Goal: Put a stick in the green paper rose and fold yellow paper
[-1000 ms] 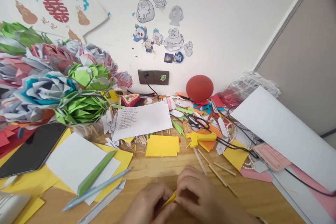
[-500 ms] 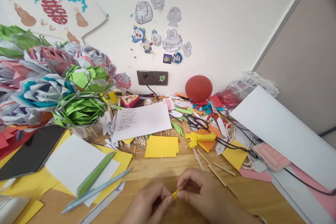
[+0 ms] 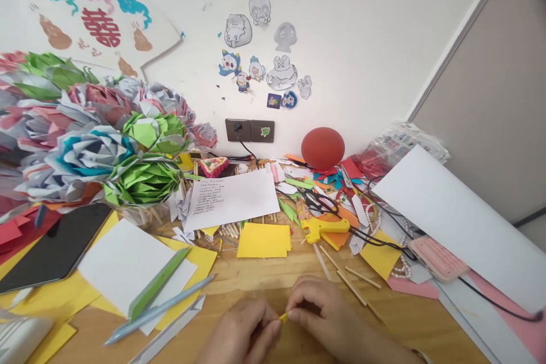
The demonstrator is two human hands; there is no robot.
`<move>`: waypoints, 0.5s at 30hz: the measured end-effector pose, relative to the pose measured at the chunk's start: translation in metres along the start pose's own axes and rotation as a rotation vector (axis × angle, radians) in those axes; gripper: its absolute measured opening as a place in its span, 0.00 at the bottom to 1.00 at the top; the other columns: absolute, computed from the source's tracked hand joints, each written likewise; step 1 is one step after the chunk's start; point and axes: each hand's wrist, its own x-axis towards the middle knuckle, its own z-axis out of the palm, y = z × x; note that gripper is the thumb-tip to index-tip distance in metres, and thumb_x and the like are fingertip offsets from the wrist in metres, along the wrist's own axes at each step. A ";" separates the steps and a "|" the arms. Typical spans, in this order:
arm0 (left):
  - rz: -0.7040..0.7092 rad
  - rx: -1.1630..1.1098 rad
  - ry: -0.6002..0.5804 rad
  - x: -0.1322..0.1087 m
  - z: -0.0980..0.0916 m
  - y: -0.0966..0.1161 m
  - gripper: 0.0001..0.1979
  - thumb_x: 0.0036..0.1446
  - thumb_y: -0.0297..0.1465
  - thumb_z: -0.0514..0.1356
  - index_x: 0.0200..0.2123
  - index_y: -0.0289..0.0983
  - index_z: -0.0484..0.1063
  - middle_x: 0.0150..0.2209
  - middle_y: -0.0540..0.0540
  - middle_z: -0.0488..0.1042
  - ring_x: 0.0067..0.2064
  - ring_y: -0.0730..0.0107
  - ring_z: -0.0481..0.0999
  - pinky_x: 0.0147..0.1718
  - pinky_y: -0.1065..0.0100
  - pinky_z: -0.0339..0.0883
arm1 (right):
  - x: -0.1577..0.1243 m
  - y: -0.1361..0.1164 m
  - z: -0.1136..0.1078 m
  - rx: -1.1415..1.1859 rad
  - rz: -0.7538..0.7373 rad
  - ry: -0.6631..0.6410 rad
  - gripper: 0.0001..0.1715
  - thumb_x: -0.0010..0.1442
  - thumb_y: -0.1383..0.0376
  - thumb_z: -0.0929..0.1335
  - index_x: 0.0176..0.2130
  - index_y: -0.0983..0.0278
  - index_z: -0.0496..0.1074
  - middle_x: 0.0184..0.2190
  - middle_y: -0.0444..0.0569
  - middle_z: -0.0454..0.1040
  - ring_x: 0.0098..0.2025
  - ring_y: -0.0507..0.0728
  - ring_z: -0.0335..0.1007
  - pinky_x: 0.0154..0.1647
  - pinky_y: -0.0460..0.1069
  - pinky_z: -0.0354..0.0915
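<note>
A small piece of yellow paper is pinched between my two hands, low in the middle of the head view. It looks folded, though most of it is hidden by the fingers. My left hand grips its left end between thumb and forefinger. On its other end, my right hand has closed thumb and fingertips. Beyond the hands lies a small stack of yellow paper sheets. Thin wooden sticks rest just past my right hand.
Paper flowers crowd the left. White sheets, a green craft knife and a pale blue pen lie nearer. A yellow glue gun, black scissors, a red balloon and a pink power bank are right.
The camera view has tilted slightly up and left, so the background sits a little lower and further right. Both hands keep their pinch on the yellow paper, nearly unmoved.
</note>
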 end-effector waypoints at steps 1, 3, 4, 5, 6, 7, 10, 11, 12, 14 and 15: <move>0.001 0.025 0.011 0.000 0.000 -0.001 0.11 0.59 0.30 0.53 0.24 0.38 0.65 0.24 0.52 0.71 0.27 0.72 0.70 0.27 0.75 0.60 | -0.001 -0.001 0.000 -0.022 0.013 -0.017 0.10 0.60 0.63 0.66 0.27 0.63 0.71 0.26 0.44 0.70 0.31 0.53 0.66 0.32 0.46 0.62; 0.019 0.080 0.027 0.001 0.001 -0.004 0.10 0.58 0.29 0.54 0.24 0.39 0.65 0.24 0.52 0.71 0.27 0.72 0.70 0.27 0.75 0.60 | -0.003 -0.004 -0.001 -0.071 0.024 -0.060 0.06 0.58 0.68 0.66 0.30 0.63 0.71 0.28 0.45 0.72 0.31 0.53 0.67 0.34 0.45 0.63; 0.041 0.103 0.030 0.001 0.002 -0.005 0.10 0.57 0.29 0.55 0.23 0.39 0.65 0.24 0.52 0.71 0.26 0.71 0.70 0.26 0.75 0.60 | -0.003 -0.006 -0.001 -0.094 0.027 -0.082 0.04 0.58 0.68 0.66 0.32 0.63 0.72 0.30 0.45 0.73 0.32 0.53 0.68 0.34 0.45 0.63; 0.070 0.122 0.027 0.001 0.002 -0.006 0.10 0.57 0.28 0.55 0.23 0.39 0.65 0.23 0.52 0.71 0.26 0.71 0.70 0.26 0.75 0.60 | -0.004 -0.007 -0.002 -0.119 0.021 -0.104 0.04 0.58 0.68 0.66 0.35 0.63 0.72 0.31 0.46 0.74 0.32 0.53 0.68 0.34 0.45 0.64; 0.101 0.135 0.023 0.002 0.003 -0.006 0.09 0.56 0.28 0.55 0.23 0.39 0.65 0.23 0.52 0.71 0.26 0.71 0.70 0.26 0.75 0.60 | -0.005 -0.007 -0.002 -0.147 0.007 -0.126 0.05 0.58 0.68 0.66 0.36 0.63 0.72 0.32 0.46 0.74 0.33 0.53 0.69 0.34 0.45 0.64; 0.130 0.142 0.023 0.003 0.002 -0.006 0.09 0.56 0.29 0.56 0.23 0.39 0.65 0.23 0.52 0.72 0.26 0.70 0.70 0.26 0.75 0.60 | -0.006 -0.007 -0.002 -0.178 -0.014 -0.139 0.05 0.59 0.68 0.66 0.37 0.63 0.71 0.33 0.47 0.75 0.34 0.54 0.70 0.35 0.45 0.64; 0.127 0.145 0.063 0.006 -0.003 -0.004 0.10 0.56 0.31 0.56 0.23 0.38 0.66 0.23 0.51 0.72 0.26 0.70 0.71 0.26 0.74 0.60 | -0.008 -0.001 -0.003 -0.283 -0.127 -0.102 0.11 0.65 0.67 0.61 0.35 0.63 0.71 0.32 0.47 0.75 0.35 0.54 0.70 0.38 0.46 0.64; 0.092 0.144 0.078 0.007 -0.006 -0.003 0.10 0.56 0.31 0.56 0.23 0.38 0.67 0.23 0.51 0.72 0.26 0.70 0.70 0.25 0.74 0.60 | -0.008 0.002 -0.004 -0.309 -0.157 -0.061 0.13 0.67 0.66 0.59 0.35 0.63 0.70 0.32 0.47 0.74 0.35 0.54 0.70 0.38 0.46 0.65; 0.050 0.143 0.089 0.009 -0.010 -0.003 0.10 0.55 0.32 0.57 0.22 0.38 0.67 0.22 0.52 0.71 0.25 0.71 0.69 0.24 0.75 0.59 | -0.008 0.006 -0.005 -0.325 -0.180 -0.007 0.15 0.68 0.64 0.58 0.35 0.62 0.69 0.32 0.47 0.74 0.35 0.54 0.70 0.38 0.47 0.65; -0.014 0.141 0.108 0.011 -0.017 -0.002 0.11 0.55 0.33 0.58 0.22 0.37 0.68 0.21 0.52 0.71 0.23 0.71 0.68 0.23 0.75 0.58 | -0.007 0.013 -0.006 -0.338 -0.221 0.094 0.17 0.70 0.60 0.56 0.35 0.62 0.68 0.30 0.46 0.73 0.34 0.54 0.70 0.36 0.46 0.65; -0.018 0.139 0.120 0.011 -0.020 -0.002 0.11 0.54 0.34 0.58 0.22 0.37 0.69 0.20 0.52 0.70 0.23 0.71 0.68 0.22 0.75 0.58 | -0.007 0.016 -0.007 -0.346 -0.248 0.138 0.17 0.70 0.59 0.56 0.35 0.61 0.67 0.29 0.45 0.73 0.33 0.53 0.70 0.35 0.46 0.65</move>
